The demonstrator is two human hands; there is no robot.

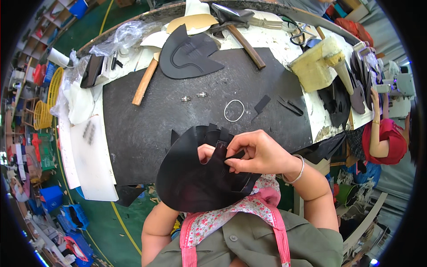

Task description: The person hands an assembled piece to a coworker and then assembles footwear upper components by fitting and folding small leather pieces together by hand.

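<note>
A large curved black leather piece with cut straps along its far edge is held up in front of my apron, over the near edge of the bench. My left hand grips it from underneath; only its curled fingers show through a gap, and the rest is hidden by the leather. My right hand, with a bangle at the wrist, pinches a narrow black strap of the piece between thumb and fingers. Beyond the piece, two small metal buckles and a white ring-shaped band lie on the black work mat.
Tweezers and a small black strip lie right of the band. Two wooden handles and another black leather piece are farther back. A yellowish block stands at right, a white board at left. Another person sits far right.
</note>
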